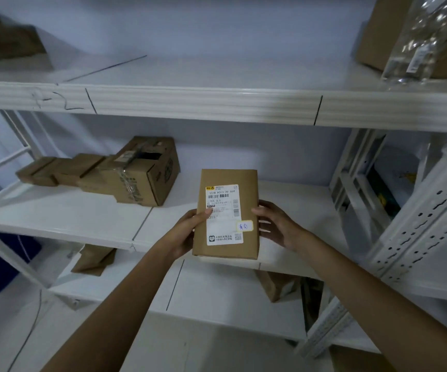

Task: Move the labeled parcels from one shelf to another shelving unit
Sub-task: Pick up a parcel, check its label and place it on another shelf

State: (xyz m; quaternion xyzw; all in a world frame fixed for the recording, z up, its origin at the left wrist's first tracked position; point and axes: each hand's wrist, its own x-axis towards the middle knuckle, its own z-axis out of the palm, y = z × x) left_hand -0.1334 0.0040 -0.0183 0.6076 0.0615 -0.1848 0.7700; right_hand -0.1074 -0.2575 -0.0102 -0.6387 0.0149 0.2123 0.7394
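A flat brown cardboard parcel (227, 181) with a white shipping label and a small yellow sticker is held over the front edge of the middle shelf (64, 213) of a white shelving unit. My left hand (187, 232) grips its left edge, thumb on the label. My right hand (276, 224) holds its right edge. A larger taped box (147, 175) and several small brown parcels (56, 170) lie in a row at the left of the same shelf.
The upper shelf (203, 103) holds a brown box (378, 36) with a clear plastic bag at the right and a dark parcel (5, 41) at the left. Brown parcels (93, 260) sit on the lower shelf. A second perforated rack (418, 224) stands at the right.
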